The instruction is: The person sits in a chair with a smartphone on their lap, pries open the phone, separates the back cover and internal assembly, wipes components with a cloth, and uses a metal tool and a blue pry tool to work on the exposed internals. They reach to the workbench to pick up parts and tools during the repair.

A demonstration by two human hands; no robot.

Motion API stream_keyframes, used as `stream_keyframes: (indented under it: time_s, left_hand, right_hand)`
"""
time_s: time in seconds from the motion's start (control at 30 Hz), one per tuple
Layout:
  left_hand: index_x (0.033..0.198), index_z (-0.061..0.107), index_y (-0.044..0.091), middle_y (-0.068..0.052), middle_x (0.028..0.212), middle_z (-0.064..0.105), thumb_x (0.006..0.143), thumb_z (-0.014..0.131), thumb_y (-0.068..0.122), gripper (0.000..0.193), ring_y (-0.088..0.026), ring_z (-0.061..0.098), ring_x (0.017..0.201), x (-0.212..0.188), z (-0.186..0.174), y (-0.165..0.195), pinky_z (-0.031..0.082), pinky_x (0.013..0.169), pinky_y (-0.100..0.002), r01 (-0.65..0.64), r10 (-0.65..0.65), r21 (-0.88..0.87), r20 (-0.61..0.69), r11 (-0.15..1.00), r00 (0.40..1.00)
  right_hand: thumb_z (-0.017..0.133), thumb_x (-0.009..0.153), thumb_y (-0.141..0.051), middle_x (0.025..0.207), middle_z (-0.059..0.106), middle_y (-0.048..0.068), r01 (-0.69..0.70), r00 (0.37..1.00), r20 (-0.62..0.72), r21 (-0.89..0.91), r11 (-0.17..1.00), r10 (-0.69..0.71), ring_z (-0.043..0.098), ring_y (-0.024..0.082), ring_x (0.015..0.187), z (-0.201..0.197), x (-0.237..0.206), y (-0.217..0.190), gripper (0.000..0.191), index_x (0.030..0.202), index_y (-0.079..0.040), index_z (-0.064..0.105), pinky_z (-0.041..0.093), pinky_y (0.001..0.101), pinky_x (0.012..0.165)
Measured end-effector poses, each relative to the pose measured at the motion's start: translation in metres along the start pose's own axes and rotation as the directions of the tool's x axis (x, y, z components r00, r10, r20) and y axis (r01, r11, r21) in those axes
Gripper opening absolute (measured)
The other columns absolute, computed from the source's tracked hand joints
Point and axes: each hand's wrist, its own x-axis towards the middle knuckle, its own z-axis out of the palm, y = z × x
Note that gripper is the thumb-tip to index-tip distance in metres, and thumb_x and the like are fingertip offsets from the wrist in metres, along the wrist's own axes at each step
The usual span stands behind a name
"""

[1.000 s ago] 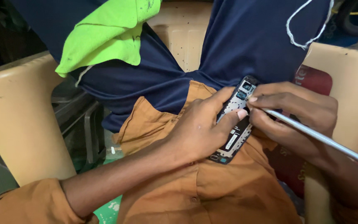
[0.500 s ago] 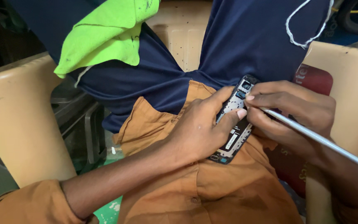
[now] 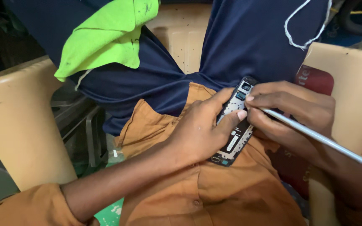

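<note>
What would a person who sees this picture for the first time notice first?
At the centre, the left hand grips an opened phone with its inner board bare, above an orange shirt. The right hand holds a thin silver tool against it. At upper left, a bright green cloth lies on dark blue fabric.

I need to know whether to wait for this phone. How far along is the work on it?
Done: the phone already has its back cover off, inner frame bare. In hand: the left hand steadies it against the orange shirt while the right hand works a thin metal tool near its upper half. Left: no back cover in view.
</note>
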Motion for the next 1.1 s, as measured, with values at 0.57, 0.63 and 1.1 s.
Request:
stream_keyframes:
  time_s: [0.57, 0.63, 1.1]
  left_hand:
    - [0.113, 0.068, 0.009, -0.007, 0.108, 0.063, 0.1, 0.073, 0.015, 0.015, -0.027, 0.07, 0.088, -0.007, -0.018, 0.034, 0.056, 0.073, -0.035, -0.447, 0.518, 0.443, -0.047, 0.777, 0.854]
    - [0.115, 0.069, 0.011, -0.004, 0.104, 0.063, 0.102, 0.072, 0.014, 0.013, -0.025, 0.071, 0.085, -0.006, -0.021, 0.033, 0.056, 0.07, -0.034, -0.456, 0.503, 0.412, -0.005, 0.789, 0.864]
    - [0.096, 0.06, 0.009, -0.004, 0.084, 0.052, 0.087, 0.066, 0.019, 0.015, -0.02, 0.061, 0.07, 0.009, -0.039, 0.038, 0.049, 0.06, -0.034, -0.592, 0.693, 0.786, 0.326, 0.179, 0.643]
  right_hand:
    - [0.076, 0.085, 0.006, 0.105, 0.075, 0.013, -0.143, 0.987, 0.004, 0.477, 0.867, 0.161, 0.074, 0.014, 0.093, -0.005, -0.026, 0.029, 0.016, 0.099, 0.001, 0.072, 0.06, 0.0228, 0.082]
    - [0.077, 0.084, 0.006, 0.105, 0.075, 0.013, -0.137, 0.989, 0.012, 0.495, 0.858, 0.15, 0.075, 0.014, 0.093, -0.005, -0.024, 0.029, 0.016, 0.099, 0.0, 0.072, 0.061, 0.023, 0.082]
    - [0.081, 0.079, 0.0, 0.095, 0.079, 0.01, -0.102, 0.991, -0.02, 0.505, 0.857, 0.13, 0.076, 0.015, 0.087, -0.005, -0.019, 0.032, 0.012, 0.09, -0.001, 0.076, 0.06, 0.0257, 0.077]
